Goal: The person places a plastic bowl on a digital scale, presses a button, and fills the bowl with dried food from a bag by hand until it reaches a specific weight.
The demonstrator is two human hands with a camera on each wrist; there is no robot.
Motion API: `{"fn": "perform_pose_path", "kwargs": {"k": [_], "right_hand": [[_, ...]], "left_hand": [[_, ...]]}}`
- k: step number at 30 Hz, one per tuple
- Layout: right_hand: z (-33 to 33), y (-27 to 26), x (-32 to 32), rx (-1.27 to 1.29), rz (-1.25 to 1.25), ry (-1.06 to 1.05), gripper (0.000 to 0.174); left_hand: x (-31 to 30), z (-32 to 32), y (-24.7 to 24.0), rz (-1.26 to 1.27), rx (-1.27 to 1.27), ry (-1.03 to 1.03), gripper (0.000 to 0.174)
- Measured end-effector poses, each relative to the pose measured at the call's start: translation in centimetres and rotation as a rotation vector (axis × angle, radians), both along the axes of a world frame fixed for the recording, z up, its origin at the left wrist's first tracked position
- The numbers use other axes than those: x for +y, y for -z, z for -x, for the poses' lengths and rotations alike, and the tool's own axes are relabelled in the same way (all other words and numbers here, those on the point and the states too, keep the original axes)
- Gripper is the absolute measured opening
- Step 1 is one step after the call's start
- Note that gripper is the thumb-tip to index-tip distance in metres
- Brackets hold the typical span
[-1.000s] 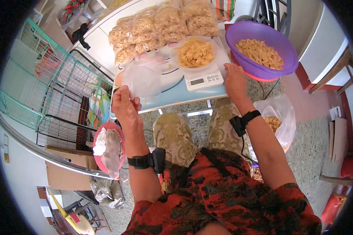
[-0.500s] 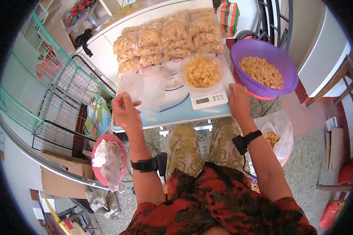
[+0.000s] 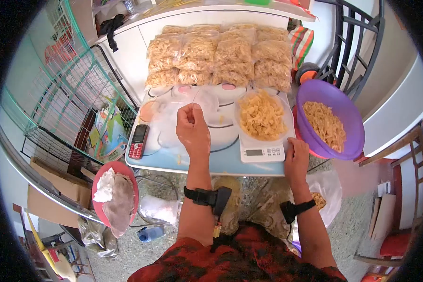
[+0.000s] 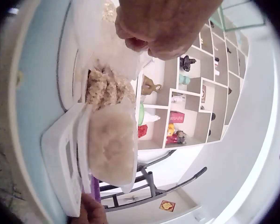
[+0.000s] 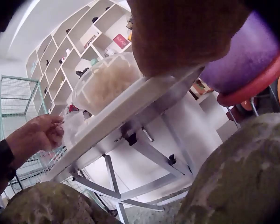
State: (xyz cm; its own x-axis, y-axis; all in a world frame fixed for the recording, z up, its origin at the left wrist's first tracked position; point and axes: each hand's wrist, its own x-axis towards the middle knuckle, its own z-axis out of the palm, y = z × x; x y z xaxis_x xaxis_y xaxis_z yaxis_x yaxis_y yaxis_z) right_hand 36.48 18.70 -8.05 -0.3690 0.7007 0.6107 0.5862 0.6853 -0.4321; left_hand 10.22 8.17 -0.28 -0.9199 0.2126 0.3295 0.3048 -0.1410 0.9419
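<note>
Over the middle of the table (image 3: 188,162), my left hand (image 3: 192,127) pinches a thin clear plastic bag (image 4: 95,42) between thumb and fingers. The bag is see-through and spreads out beyond the fingertips. To its right stands a white kitchen scale (image 3: 263,154) carrying a clear plastic tub (image 3: 240,128) heaped with yellow chips (image 3: 262,114). My right hand (image 3: 297,160) rests at the table's front edge beside the scale, its fingers relaxed with nothing held. A red mobile phone (image 3: 138,142) lies at the table's left edge.
Filled bags of chips (image 3: 221,54) are stacked along the back of the table. A purple basin (image 3: 310,120) holding more chips stands at the right. To the left are a wire cage (image 3: 75,103) and a pink basin (image 3: 135,188) with cloths.
My left hand has moved right with the plastic bag, from the table's left edge toward its middle, and the red phone has come into sight. The right hand stays by the scale.
</note>
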Motion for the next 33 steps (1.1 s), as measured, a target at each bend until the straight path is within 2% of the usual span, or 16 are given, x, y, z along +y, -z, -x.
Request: {"fn": "perform_pose_path", "kwargs": {"k": [4, 10, 22, 25, 28, 33], "right_hand": [[0.1, -0.5, -0.1, -0.018, 0.075, 0.0, 0.018], [0.4, 0.0, 0.0, 0.004, 0.057, 0.026, 0.016], [0.0, 0.1, -0.3, 0.03, 0.084, 0.038, 0.016], [0.0, 0.3, -0.2, 0.064, 0.086, 0.034, 0.018], [0.1, -0.1, -0.4, 0.072, 0.055, 0.038, 0.021], [-0.2, -0.1, -0.4, 0.089, 0.086, 0.029, 0.022]], "left_hand": [[1.3, -0.2, -1.2, 0.038, -0.077, -0.016, 0.024], [3.5, 0.9, 0.2, -0.032, -0.088, 0.014, 0.026], [2.7, 0.3, 1.3, -0.176, -0.242, 0.102, 0.023], [2.5, 0.3, 1.5, -0.181, -0.238, 0.053, 0.025], [2.2, 0.5, 1.7, -0.142, -0.083, -0.085, 0.027], [1.1, 0.3, 0.9, -0.185, -0.113, -0.028, 0.029]]}}
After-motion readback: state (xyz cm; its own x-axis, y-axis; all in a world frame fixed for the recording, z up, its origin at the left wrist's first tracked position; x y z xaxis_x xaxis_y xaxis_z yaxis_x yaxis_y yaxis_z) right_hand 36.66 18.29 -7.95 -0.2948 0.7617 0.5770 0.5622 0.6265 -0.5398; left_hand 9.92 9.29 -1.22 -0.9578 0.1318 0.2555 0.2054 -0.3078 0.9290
